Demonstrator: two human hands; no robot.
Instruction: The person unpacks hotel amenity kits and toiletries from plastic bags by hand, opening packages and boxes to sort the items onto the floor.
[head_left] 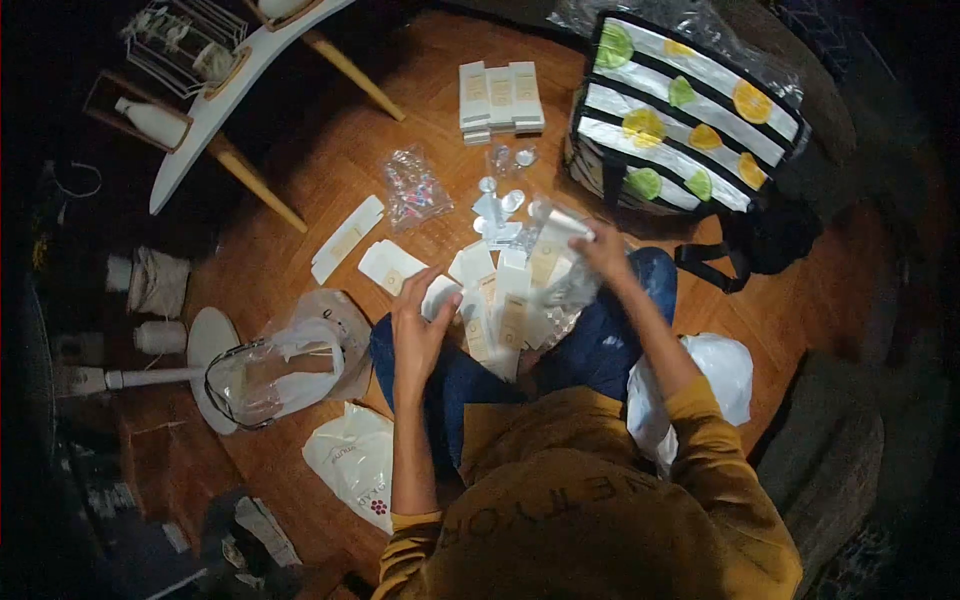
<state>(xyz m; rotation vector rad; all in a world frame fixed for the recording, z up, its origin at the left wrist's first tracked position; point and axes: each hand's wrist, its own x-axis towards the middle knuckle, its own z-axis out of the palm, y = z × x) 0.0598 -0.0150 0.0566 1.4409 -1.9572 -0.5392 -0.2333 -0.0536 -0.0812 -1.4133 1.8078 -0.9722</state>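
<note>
My left hand [418, 318] is curled around a small white box [440, 296] above my left thigh, thumb on one side and fingers on the other. My right hand [605, 252] pinches the upper end of a white box with a beige label [552, 250], smeared by motion. Clear plastic [575, 292] hangs beside that box; whether the hand grips it too I cannot tell. Several flat white boxes with beige labels [512, 310] lie fanned out between my legs. More labelled boxes [385, 262] rest just beyond my left hand.
Silvery round pieces [512, 202] and a clear bag of small colourful items [415, 190] lie ahead. Farther off are stacked boxes [500, 95] and a striped fruit-print bag [690, 115]. Plastic bags [350, 455] flank me. A white stand [212, 335] and a white table [215, 115] are left.
</note>
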